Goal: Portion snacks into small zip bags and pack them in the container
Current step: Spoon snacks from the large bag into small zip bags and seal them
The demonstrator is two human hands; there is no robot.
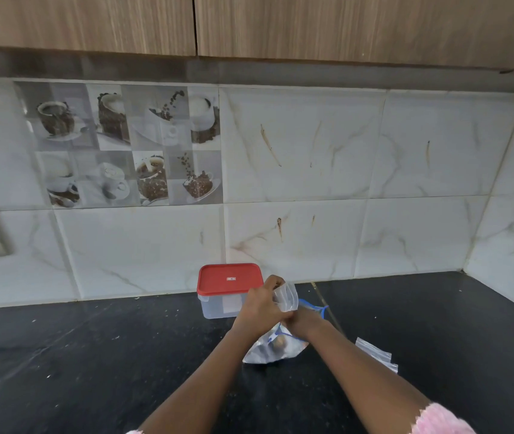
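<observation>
Clear small zip bag (287, 297) pinched in my left hand (262, 305) beside the red-lidded container (229, 288), right hand (304, 319) at the snack bag (272, 347), grip unreadable; I judge portioning under way, next needing the mouth held wide.

Soft daylight — blurred, bowed edges.

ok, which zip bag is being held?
The small clear bag, lifted in the left hand; the blue-zip snack bag and the spare bag rest on the counter.
</observation>
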